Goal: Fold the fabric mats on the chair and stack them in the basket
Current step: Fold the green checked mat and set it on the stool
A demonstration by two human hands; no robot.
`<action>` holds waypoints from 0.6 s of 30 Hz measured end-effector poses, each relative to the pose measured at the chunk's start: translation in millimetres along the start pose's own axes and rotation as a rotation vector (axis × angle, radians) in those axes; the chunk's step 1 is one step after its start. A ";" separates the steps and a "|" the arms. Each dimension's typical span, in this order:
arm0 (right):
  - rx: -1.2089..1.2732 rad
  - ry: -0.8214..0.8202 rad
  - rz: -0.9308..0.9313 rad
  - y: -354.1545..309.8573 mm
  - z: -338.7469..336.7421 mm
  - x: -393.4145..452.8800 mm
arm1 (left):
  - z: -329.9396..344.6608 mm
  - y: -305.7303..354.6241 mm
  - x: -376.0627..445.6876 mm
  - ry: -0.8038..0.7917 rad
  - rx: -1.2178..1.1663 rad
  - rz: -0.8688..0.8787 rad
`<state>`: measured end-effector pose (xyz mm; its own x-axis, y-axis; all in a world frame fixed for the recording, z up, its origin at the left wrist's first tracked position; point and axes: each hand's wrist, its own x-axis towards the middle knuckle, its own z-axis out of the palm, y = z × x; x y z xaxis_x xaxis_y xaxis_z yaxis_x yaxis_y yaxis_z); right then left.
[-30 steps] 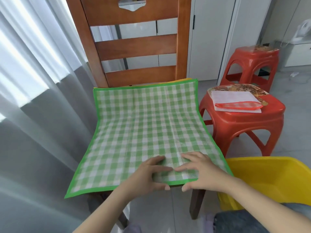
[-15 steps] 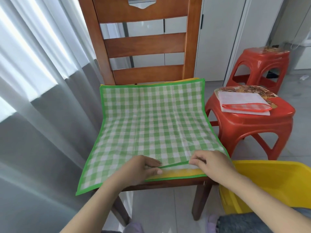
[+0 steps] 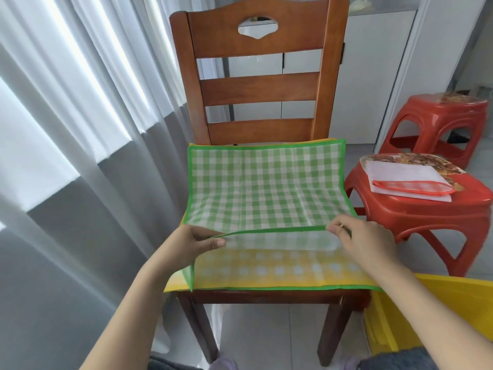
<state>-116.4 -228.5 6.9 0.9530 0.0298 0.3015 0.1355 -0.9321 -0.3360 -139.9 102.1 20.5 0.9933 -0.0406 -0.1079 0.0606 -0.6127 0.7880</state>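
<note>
A green checked fabric mat (image 3: 266, 188) lies on the seat of a wooden chair (image 3: 261, 84). My left hand (image 3: 192, 244) and my right hand (image 3: 360, 239) each pinch its green-bordered front edge and hold it raised and pulled back over the seat. Under it a yellow checked mat (image 3: 280, 271) shows on the front part of the seat. The yellow basket (image 3: 426, 311) stands on the floor at the lower right, partly hidden by my right forearm.
A red plastic stool (image 3: 426, 217) stands right of the chair with a folded white mat with a red border (image 3: 408, 180) on it. A second red stool (image 3: 437, 121) stands behind it. Grey curtains (image 3: 66, 156) hang at the left, white cabinets behind.
Both hands moved apart along the green mat's front edge, took hold of it and lifted it back toward the chair back. The yellow mat beneath came into view.
</note>
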 end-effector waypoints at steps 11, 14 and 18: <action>0.056 0.052 0.007 0.2 -8.7 3.1 | -30.7 -9.3 -20.7 0.162 -0.105 0.004; 0.080 0.124 -0.012 4.0 -7.7 3.8 | -33.9 -10.2 -24.1 0.235 -0.161 0.017; 0.102 0.214 -0.031 15.3 -4.7 7.4 | -39.7 -10.5 -27.3 0.278 -0.259 0.035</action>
<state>-108.6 -244.2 8.1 0.8704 -0.0292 0.4916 0.2008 -0.8904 -0.4085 -163.8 140.9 39.3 0.9818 0.1797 0.0622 0.0137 -0.3932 0.9193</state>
